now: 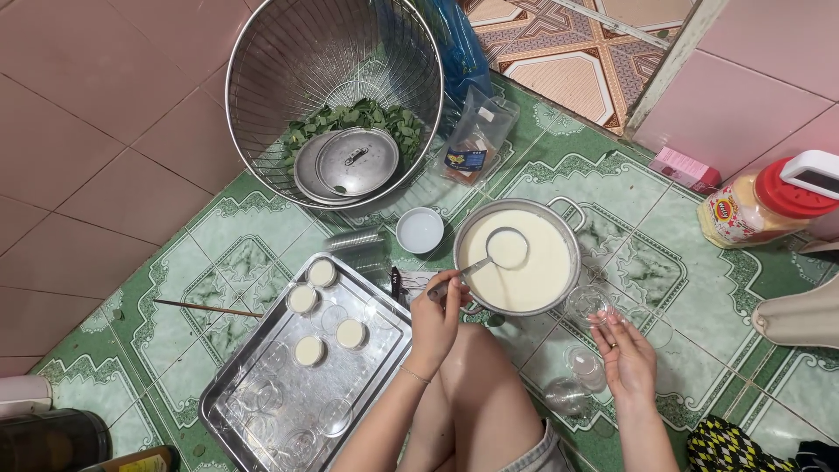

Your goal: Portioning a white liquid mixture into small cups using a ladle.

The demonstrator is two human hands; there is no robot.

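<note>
Fingers of my left hand [434,316] wrap tight around the handle of a metal ladle [505,248], whose bowl sits full of white liquid over the pot [569,229]. That pot, nearly full of the same pale liquid, is my landmark. My right hand [626,357] rests just right of and below the pot, fingers loosely spread, their tips at a small clear cup [586,304] that stands against the pot's lower right rim; I cannot tell whether they grip it. Two more clear cups [583,364] lie just below that. Left of and below the pot lies a steel tray [376,358] with four filled cups [325,313] and several unfilled ones. Above and left of the pot stands a wire basket [262,52] holding green leaves [358,116] and a lid [356,161]. A small white bowl [419,230] sits just left of the pot.
</note>
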